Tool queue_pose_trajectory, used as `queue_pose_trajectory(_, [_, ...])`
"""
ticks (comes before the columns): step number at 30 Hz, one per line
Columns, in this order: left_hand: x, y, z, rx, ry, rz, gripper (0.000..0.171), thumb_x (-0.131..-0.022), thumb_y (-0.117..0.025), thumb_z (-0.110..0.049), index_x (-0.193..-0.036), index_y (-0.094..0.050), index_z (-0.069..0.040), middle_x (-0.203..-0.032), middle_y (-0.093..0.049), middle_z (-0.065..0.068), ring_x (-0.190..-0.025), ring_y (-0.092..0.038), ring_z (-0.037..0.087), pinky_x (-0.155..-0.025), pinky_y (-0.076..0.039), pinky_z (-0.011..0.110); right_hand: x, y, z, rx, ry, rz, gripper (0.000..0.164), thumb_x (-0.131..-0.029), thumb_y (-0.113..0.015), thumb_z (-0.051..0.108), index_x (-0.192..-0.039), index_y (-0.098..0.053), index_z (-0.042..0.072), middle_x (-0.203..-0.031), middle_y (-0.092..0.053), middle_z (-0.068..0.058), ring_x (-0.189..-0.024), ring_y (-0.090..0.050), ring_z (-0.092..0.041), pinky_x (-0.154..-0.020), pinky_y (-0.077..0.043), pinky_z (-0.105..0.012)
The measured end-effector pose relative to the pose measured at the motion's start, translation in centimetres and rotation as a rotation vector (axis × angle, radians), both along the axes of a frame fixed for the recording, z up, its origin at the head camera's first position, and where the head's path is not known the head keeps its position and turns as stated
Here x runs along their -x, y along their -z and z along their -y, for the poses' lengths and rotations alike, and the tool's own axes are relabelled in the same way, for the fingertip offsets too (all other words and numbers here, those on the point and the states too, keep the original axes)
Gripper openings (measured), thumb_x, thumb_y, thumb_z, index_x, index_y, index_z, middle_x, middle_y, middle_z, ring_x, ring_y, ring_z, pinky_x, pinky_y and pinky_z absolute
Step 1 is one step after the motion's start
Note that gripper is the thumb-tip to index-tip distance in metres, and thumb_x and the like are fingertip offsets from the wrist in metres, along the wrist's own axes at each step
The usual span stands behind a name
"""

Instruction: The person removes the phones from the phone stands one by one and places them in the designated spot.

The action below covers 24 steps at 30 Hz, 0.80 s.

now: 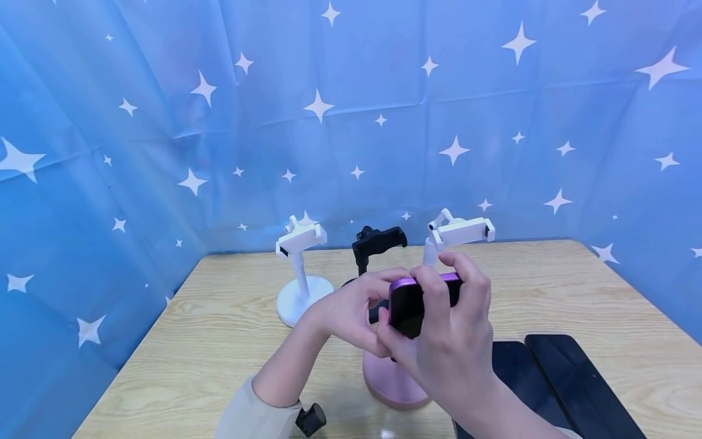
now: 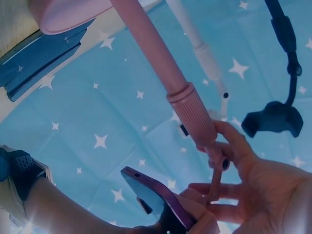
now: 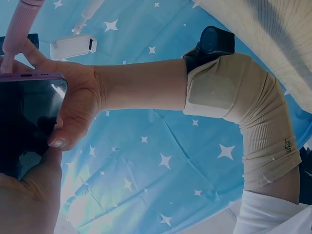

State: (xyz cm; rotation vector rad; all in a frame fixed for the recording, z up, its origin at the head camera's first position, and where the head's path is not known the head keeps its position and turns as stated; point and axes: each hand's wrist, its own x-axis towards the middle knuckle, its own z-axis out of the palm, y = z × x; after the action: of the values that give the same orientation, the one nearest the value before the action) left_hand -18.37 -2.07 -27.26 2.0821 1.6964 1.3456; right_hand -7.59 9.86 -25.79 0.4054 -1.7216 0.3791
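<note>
A pink phone stand stands in front of me, its round base (image 1: 392, 384) on the table and its ribbed pole (image 2: 151, 48) rising in the left wrist view. My left hand (image 1: 353, 311) grips the stand's head, its fingers curled around the joint above the ribbed collar (image 2: 192, 112). My right hand (image 1: 457, 332) holds a purple-edged smartphone (image 1: 404, 311), fingers over its top edge and thumb below. The phone's dark screen (image 3: 24, 117) faces me. It is right at the stand's head, close to my left thumb. The clamp is mostly hidden behind the phone and hands.
Behind my hands stand a white phone stand (image 1: 301, 292) on the left, a black phone stand (image 1: 378, 244) in the middle and another white phone stand (image 1: 463, 233) on the right. Two flat black slabs (image 1: 584, 381) lie at the right front. A starry blue cloth (image 1: 384, 152) hangs behind the table.
</note>
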Motion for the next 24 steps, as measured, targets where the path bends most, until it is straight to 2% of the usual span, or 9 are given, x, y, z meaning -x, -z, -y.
queue_pose_trajectory(4, [0.16, -0.21, 0.07, 0.037, 0.009, -0.006, 0.023, -0.062, -0.063, -0.005, -0.085, -0.063, -0.001, -0.101, -0.052, 0.012, -0.098, -0.044, 0.016, -0.083, -0.045, 0.027, 0.16, -0.12, -0.08, 0.001, -0.02, 0.016, 0.041, -0.08, -0.05, 0.034, -0.102, -0.048, -0.001, -0.107, -0.04, -0.03, -0.093, -0.044, -0.044, -0.052, -0.049, -0.051])
queue_pose_trajectory(11, [0.46, -0.24, 0.03, 0.051, 0.063, 0.04, 0.024, -0.063, -0.064, -0.006, -0.085, -0.064, 0.0, -0.103, -0.051, 0.013, -0.1, -0.044, 0.015, -0.084, -0.045, 0.028, 0.22, -0.3, -0.24, 0.0, -0.041, 0.069, 0.041, -0.079, -0.05, 0.034, -0.1, -0.049, -0.001, -0.108, -0.04, -0.03, -0.094, -0.045, -0.043, -0.052, -0.05, -0.051])
queue_pose_trajectory(17, [0.65, -0.25, 0.24, 0.039, 0.072, 0.004, 0.018, -0.065, -0.066, -0.009, -0.081, -0.062, -0.002, -0.101, -0.051, 0.012, -0.1, -0.045, 0.014, -0.086, -0.045, 0.028, -0.21, -0.58, -0.57, 0.005, -0.12, 0.143, 0.041, -0.076, -0.05, 0.032, -0.099, -0.049, -0.002, -0.11, -0.039, -0.033, -0.094, -0.046, -0.039, -0.059, -0.051, -0.049])
queue_pose_trajectory(24, [0.6, -0.25, 0.27, 0.023, 0.066, -0.008, 0.03, -0.065, -0.074, -0.006, -0.093, -0.063, 0.0, -0.103, -0.051, 0.011, -0.099, -0.045, 0.014, -0.085, -0.045, 0.029, -0.36, -0.81, -0.35, -0.005, -0.126, 0.115, 0.04, -0.078, -0.047, 0.032, -0.098, -0.049, -0.002, -0.108, -0.039, -0.033, -0.095, -0.047, -0.04, -0.058, -0.051, -0.049])
